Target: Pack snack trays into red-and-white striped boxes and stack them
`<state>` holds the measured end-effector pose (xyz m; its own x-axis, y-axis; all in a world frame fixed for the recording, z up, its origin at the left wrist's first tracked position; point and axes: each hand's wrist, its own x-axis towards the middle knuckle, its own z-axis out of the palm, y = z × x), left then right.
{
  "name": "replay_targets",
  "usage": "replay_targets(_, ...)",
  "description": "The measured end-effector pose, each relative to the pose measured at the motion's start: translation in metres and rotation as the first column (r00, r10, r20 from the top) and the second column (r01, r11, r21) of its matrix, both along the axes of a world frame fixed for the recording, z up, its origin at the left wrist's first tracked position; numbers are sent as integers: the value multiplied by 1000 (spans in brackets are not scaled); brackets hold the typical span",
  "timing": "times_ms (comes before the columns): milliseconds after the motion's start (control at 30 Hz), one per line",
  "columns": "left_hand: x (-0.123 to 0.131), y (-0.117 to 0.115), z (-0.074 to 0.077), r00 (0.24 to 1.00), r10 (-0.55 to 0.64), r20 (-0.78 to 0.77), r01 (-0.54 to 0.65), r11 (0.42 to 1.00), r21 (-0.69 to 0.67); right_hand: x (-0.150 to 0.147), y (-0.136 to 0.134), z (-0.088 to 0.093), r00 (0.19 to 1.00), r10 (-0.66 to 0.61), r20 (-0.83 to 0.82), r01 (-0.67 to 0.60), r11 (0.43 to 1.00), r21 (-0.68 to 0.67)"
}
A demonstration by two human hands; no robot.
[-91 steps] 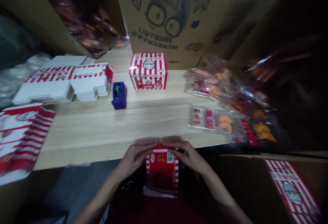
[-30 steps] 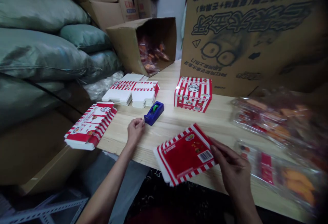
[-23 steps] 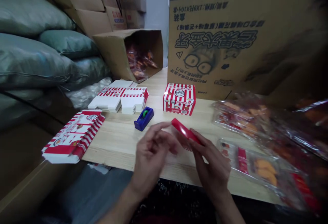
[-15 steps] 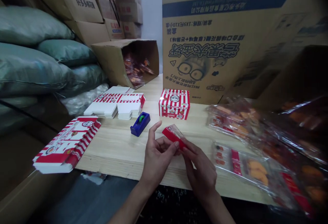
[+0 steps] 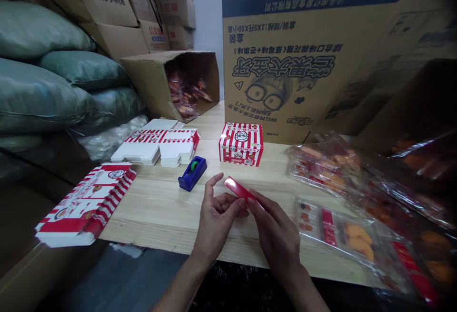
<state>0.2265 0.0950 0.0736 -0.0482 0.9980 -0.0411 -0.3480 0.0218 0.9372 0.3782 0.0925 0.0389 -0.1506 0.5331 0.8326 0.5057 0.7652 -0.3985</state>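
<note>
Both hands meet low over the wooden bench [image 5: 160, 207]: the left hand [image 5: 214, 221] and right hand [image 5: 278, 238] pinch a flat red carton [image 5: 237, 189] between their fingers [image 5: 238, 204], seen nearly edge-on and tilted. At eleven o'clock from the hands lies a blue tape dispenser [image 5: 193, 173], and beyond it a stack of flat cartons [image 5: 157, 143]. At twelve o'clock stands an assembled striped box [image 5: 241, 144] in front of a large cardboard box [image 5: 303, 55]. Snack packets [image 5: 339, 236] lie at three o'clock, another carton stack [image 5: 84, 202] at nine.
</note>
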Motion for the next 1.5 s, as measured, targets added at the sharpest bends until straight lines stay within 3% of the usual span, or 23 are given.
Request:
replay_targets(67, -1, 0, -3, 998, 15, -66, -16, 1000, -4, 2, -3, 4, 1000, 28, 8, -27, 999, -34)
replay_targets(167, -7, 2, -7, 924, 155, -350, -117, 985, 126, 4, -10, 19, 996, 64, -68, -72, 990, -119)
replay_targets(267, -22, 7, -8, 650, 407, -642, -181, 903, 389, 11, -13, 34, 969, 5, -246, -74, 960, -270)
replay_targets(333, -35, 12, -6, 528, 468, -709, -121, 868, 483, 21, -11, 32, 909, -71, -411, -114, 906, -409)
replay_targets(400, -48, 18, -7, 592, 304, -746, 35, 916, 401, 33, -5, 16, 791, -191, -581, -191, 825, -532)
replay_targets(467, -61, 25, -13, 680, -15, -733, 241, 949, 204, 43, -1, -14, 668, -324, -670, -257, 744, -617)
replay_targets(500, -66, 30, -19, 686, -144, -713, 321, 940, 119, 45, 0, -31, 636, -376, -674, -275, 706, -653)
replay_targets(533, -71, 35, -26, 672, -219, -707, 367, 928, 62, 46, 0, -49, 644, -398, -653, -279, 673, -685)
replay_targets(600, -77, 46, -44, 602, -240, -762, 395, 918, 23, 40, -4, -82, 725, -386, -571, -239, 637, -733)
replay_targets(700, -81, 66, -81, 423, -168, -890, 387, 922, 11, 26, -7, -113, 826, -343, -447, -121, 667, -735)
replay_targets(800, -78, 85, -116, 241, -105, -965, 430, 903, 10, 28, -4, -119, 877, -347, -333, 17, 715, -699)
replay_targets(867, -74, 91, -132, 153, -10, -988, 441, 896, 59, 43, -5, -115, 908, -338, -248, 92, 739, -668)
replay_targets(933, -71, 90, -138, 62, 133, -989, 397, 906, 146, 68, -9, -111, 943, -331, -43, 232, 741, -630)
replay_targets(1000, -67, 84, -136, 2, 251, -968, 344, 909, 237, 99, -12, -113, 881, -384, 275, 472, 693, -545)
replay_targets(1067, -61, 77, -130, 30, 310, -950, 314, 900, 304, 129, -11, -119, 742, -445, 502, 660, 617, -429)
replay_targets(1100, -56, 74, -127, 67, 325, -943, 309, 892, 330, 143, -9, -121, 702, -467, 538, 700, 594, -397)
replay_targets(1233, -27, 61, -115, 248, 317, -915, 366, 844, 392, 184, -3, -115, 713, -480, 512, 683, 643, -348)
replay_targets(1367, 11, 39, -91, 319, 358, -877, 441, 763, 472, 180, -17, -65, 783, -430, 448, 585, 754, -298)
replay_targets(1500, 31, 15, -53, 337, 390, -857, 633, 580, 513, 131, -40, -1, 900, -80, 429, 242, 909, -338)
